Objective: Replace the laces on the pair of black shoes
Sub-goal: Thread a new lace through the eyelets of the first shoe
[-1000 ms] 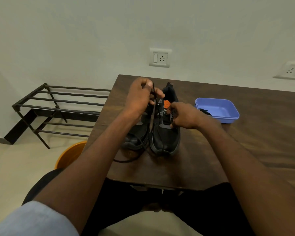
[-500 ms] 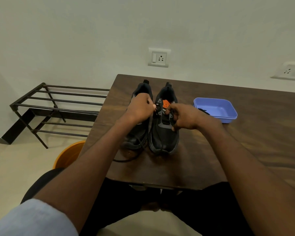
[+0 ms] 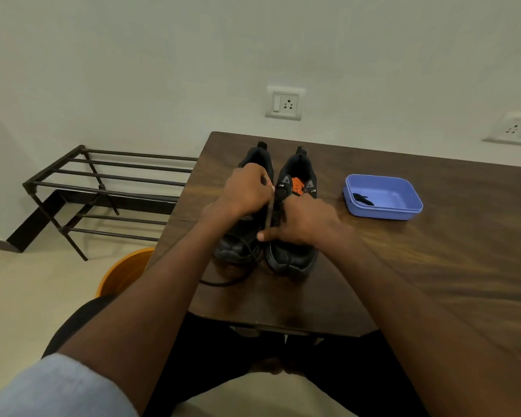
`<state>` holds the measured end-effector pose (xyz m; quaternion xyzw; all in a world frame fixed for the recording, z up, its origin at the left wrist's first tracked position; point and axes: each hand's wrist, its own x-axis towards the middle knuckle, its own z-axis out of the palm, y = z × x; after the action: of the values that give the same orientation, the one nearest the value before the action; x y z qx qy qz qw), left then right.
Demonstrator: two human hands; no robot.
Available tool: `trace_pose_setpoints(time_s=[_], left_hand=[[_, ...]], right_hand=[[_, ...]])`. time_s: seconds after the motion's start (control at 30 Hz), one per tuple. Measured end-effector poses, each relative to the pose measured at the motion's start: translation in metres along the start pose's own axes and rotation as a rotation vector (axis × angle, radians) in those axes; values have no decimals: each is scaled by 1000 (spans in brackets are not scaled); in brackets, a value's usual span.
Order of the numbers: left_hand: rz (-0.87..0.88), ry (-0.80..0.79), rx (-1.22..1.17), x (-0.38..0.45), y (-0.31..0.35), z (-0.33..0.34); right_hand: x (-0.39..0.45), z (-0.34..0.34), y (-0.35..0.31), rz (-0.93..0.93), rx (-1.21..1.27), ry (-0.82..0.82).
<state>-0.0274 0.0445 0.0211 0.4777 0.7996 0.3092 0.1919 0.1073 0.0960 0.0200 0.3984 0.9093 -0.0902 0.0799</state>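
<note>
Two black shoes stand side by side on the wooden table (image 3: 433,251), toes toward me. The right shoe (image 3: 295,257) has an orange tongue label; the left shoe (image 3: 238,251) sits next to it. My left hand (image 3: 247,191) pinches a black lace (image 3: 269,218) that runs down between the shoes. My right hand (image 3: 307,221) rests over the right shoe's eyelets, fingers curled on the lace, thumb pointing left. A slack loop of the lace (image 3: 220,282) trails onto the table in front of the left shoe.
A blue plastic tray (image 3: 403,203) with a small dark item in it sits to the right of the shoes. A black metal shoe rack (image 3: 103,188) stands on the floor at left. An orange bucket (image 3: 124,272) is beside the table's front left corner.
My left hand has come down from above the shoes to the top eyelets. My right hand has slid forward and down over the right shoe's middle.
</note>
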Motion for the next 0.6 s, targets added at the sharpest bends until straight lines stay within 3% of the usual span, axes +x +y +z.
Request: trace_pose_setpoints(time_s=[0.07,0.17,0.27,0.4,0.47,0.6], left_hand=[[26,61,272,-5,6,-4],[33,94,507,-13,12,-11],[-13,63,560,-15,11,-15],[-35,29,600,-17,9,-17],[-25,21,623,-17,8,-17],[4,-36,621,-14,4,-19]], right_hand=[[0,1,-4,9,6,-9],[1,-10,-1,56,297,-71],[0,-16,7,98,508,-78],[1,-5,3,134,155,-16],[0,-2,-1,91,122,-10],[-6,-14,0,36,403,-30]])
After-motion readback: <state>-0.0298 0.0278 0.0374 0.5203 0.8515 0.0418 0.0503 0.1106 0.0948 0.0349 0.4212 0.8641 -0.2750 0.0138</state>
